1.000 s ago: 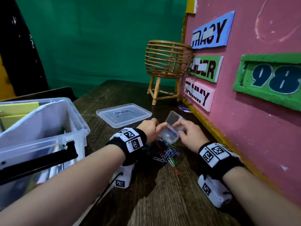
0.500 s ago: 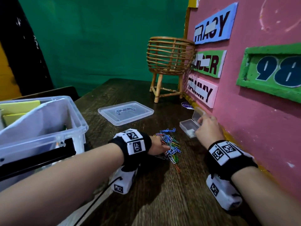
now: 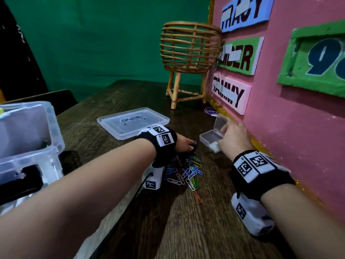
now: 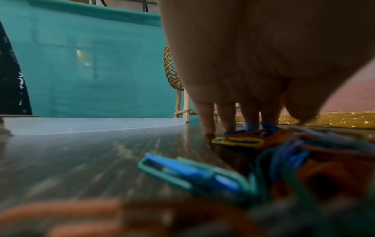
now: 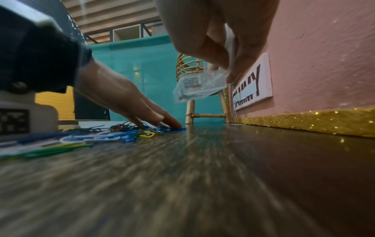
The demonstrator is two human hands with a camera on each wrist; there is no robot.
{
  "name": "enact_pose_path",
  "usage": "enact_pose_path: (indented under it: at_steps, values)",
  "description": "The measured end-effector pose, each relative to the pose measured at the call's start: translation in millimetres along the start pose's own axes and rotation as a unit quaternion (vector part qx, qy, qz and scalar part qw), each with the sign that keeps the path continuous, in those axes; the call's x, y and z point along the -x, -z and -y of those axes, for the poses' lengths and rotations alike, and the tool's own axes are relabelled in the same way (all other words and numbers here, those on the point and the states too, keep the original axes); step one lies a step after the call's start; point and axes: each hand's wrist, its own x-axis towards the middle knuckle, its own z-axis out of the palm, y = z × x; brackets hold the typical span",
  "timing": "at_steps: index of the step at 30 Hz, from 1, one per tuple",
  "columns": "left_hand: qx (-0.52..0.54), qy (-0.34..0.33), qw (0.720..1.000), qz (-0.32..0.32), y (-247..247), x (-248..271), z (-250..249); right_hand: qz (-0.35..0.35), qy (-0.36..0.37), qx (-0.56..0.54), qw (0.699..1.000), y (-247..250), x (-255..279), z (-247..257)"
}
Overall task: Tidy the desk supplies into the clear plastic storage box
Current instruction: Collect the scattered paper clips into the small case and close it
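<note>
Both hands work: left hand (image 5: 121, 96) fingers (image 4: 207, 118) straight, pressing paper clips (image 3: 188, 171); right hand (image 3: 234, 139) pinches small clear case (image 5: 199, 86).

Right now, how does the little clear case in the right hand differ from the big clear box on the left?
The case is tiny, and the right hand pinches it above the desk; the box is far larger and sits by itself at the desk's left edge. The case's hinged lid stands open, still attached; the box's lid lies apart, flat on the desk. The case looks nearly empty; the box already holds supplies. Both are clear plastic and open.
</note>
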Motion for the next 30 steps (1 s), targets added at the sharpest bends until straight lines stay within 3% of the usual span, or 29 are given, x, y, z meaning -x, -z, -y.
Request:
enact_pose_path:
  at_steps: [3,7,9,11,13,14,16,18,24,28,30]
  values:
    - [-0.003,-0.006,0.999,0.038,0.3,12.4,1.4,0.005,-0.003,-0.006,1.0,-0.1,1.1,0.8]
    - [0.099,-0.069,0.984,0.134,-8.2,48.7,7.8,0.006,-0.007,-0.013,1.0,-0.4,0.5,-0.3]
    - [0.113,-0.068,0.986,0.101,-15.2,69.9,11.7,0.009,-0.016,-0.014,1.0,0.2,1.6,-0.3]
    - [0.075,-0.053,0.996,-0.013,-19.5,84.7,17.2,0.007,-0.022,-0.023,0.999,1.6,3.5,0.0]
    - [0.034,0.005,0.993,-0.109,-21.9,92.8,25.7,0.006,-0.031,-0.028,0.999,4.8,7.6,0.5]
    - [0.018,0.048,0.991,-0.124,-23.8,94.5,30.8,0.008,-0.036,-0.027,0.999,6.9,10.1,0.4]
    - [0.001,0.123,0.987,-0.104,-28.5,94.3,42.9,0.014,-0.051,-0.021,0.998,10.3,15.8,-1.3]
    - [0.003,0.153,0.986,-0.069,-34.8,92.1,48.5,0.023,-0.052,-0.007,0.998,11.9,21.0,-3.5]
    - [0.05,0.069,0.996,0.009,-35.4,101.3,13.0,0.025,-0.039,-0.013,0.999,9.9,23.1,-4.8]
    - [0.102,0.063,0.991,-0.068,-28.8,82.6,13.0,0.021,-0.027,-0.009,0.999,8.3,20.7,-6.1]
    - [0.1,0.073,0.99,-0.068,-22.4,68.8,16.7,0.02,-0.024,-0.006,0.999,8.8,20.5,-6.7]
